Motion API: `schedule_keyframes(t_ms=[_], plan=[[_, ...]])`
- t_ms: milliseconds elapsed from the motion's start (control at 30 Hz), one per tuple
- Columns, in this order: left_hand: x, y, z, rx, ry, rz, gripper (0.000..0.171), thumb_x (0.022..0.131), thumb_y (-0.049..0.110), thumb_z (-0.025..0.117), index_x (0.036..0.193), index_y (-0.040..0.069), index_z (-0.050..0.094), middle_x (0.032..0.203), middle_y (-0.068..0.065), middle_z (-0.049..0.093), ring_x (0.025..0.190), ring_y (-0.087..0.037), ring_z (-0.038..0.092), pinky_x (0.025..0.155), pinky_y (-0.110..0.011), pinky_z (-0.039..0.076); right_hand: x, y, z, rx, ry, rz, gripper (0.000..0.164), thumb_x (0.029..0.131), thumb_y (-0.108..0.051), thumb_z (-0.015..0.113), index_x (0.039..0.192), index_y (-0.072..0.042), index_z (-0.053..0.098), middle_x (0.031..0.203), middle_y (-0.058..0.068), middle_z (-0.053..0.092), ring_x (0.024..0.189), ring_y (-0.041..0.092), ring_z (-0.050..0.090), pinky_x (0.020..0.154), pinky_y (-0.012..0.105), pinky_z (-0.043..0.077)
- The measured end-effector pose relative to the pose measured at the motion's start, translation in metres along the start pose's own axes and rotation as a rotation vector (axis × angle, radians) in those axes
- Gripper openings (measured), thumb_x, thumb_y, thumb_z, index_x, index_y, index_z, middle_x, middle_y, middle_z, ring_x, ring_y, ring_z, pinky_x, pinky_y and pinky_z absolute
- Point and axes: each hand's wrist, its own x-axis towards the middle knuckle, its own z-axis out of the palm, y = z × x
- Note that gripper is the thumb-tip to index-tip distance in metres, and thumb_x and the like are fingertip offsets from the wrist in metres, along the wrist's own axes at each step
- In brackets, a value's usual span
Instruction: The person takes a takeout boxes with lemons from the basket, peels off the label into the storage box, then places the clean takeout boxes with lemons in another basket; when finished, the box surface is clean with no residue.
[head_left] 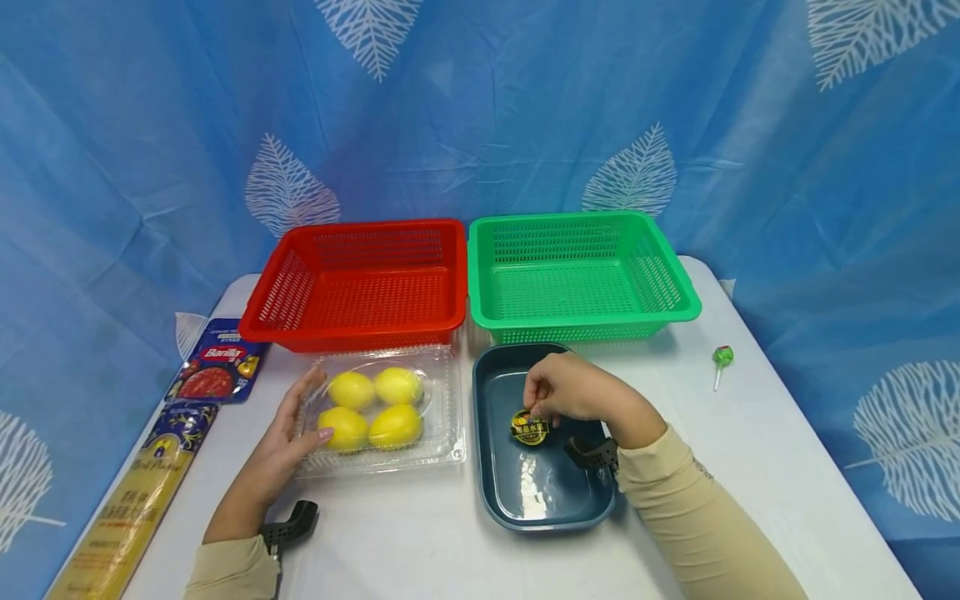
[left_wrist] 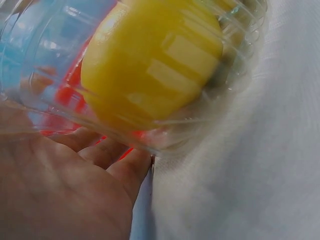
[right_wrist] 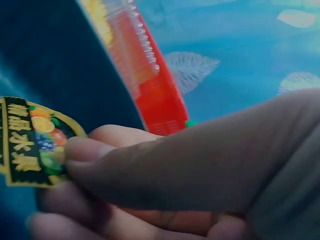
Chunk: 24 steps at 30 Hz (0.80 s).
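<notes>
My right hand pinches a black and gold fruit sticker between thumb and fingertips. Printed fruit and gold characters show on the sticker in the right wrist view. Beneath that hand is a dark blue rectangular dish. To the left, a clear plastic clamshell box contains several yellow lemons. My left hand holds the box's left side, thumb over the top and fingers along the edge. Up close in the left wrist view, a lemon shows through the plastic above the fingers.
Behind the box stands a red basket, with a green basket beside it. A green lollipop lies at the right. Along the left edge lie a blue Barilla pouch and a long yellow pasta pack.
</notes>
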Motion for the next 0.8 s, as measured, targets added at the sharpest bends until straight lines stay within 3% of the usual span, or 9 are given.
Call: schedule_keyframes(t_ms=[233, 400, 500, 667, 800], plan=[[-0.001, 0.001, 0.0, -0.008, -0.011, 0.015, 0.087, 0.082, 0.02, 0.07, 0.148, 0.039, 0.017, 0.153, 0.008, 0.015, 0.139, -0.014, -0.003, 0.097, -0.069, -0.009, 0.0, 0.0, 0.011, -0.125, 0.027, 0.066, 0.017, 0.076, 0.009, 0.068, 0.075, -0.008, 0.065, 0.062, 0.004, 0.059, 0.05, 0.02, 0.061, 0.048, 0.029, 0.05], [-0.001, 0.002, 0.001, 0.0, -0.011, 0.012, 0.088, 0.081, 0.021, 0.07, 0.149, 0.037, 0.016, 0.153, 0.008, 0.014, 0.14, -0.016, -0.003, 0.097, -0.07, -0.008, 0.0, -0.002, 0.011, -0.274, 0.06, 0.094, 0.017, 0.076, 0.006, 0.068, 0.074, -0.01, 0.065, 0.06, -0.001, 0.057, 0.049, 0.011, 0.056, 0.052, 0.028, 0.047], [-0.001, 0.002, 0.0, 0.004, -0.013, 0.017, 0.089, 0.081, 0.022, 0.07, 0.149, 0.036, 0.015, 0.153, 0.007, 0.014, 0.14, -0.016, -0.004, 0.097, -0.07, -0.008, -0.002, -0.003, 0.009, -0.302, 0.077, 0.11, 0.015, 0.076, 0.005, 0.068, 0.075, -0.009, 0.066, 0.058, -0.003, 0.056, 0.048, 0.01, 0.054, 0.052, 0.027, 0.047], [-0.001, 0.001, -0.001, 0.005, -0.015, 0.024, 0.088, 0.082, 0.021, 0.07, 0.149, 0.036, 0.015, 0.154, 0.007, 0.014, 0.14, -0.017, -0.004, 0.097, -0.07, -0.008, -0.004, -0.002, 0.002, -0.133, 0.141, 0.105, 0.01, 0.081, 0.007, 0.063, 0.084, -0.002, 0.065, 0.065, 0.002, 0.06, 0.054, 0.015, 0.059, 0.051, 0.028, 0.05], [-0.001, 0.001, -0.002, 0.01, -0.016, 0.01, 0.087, 0.082, 0.022, 0.069, 0.149, 0.037, 0.016, 0.153, 0.007, 0.014, 0.14, -0.017, -0.004, 0.097, -0.071, -0.006, -0.005, 0.003, -0.007, 0.052, 0.242, 0.086, 0.008, 0.086, 0.004, 0.063, 0.094, 0.002, 0.064, 0.075, 0.007, 0.063, 0.063, 0.021, 0.064, 0.058, 0.035, 0.055]])
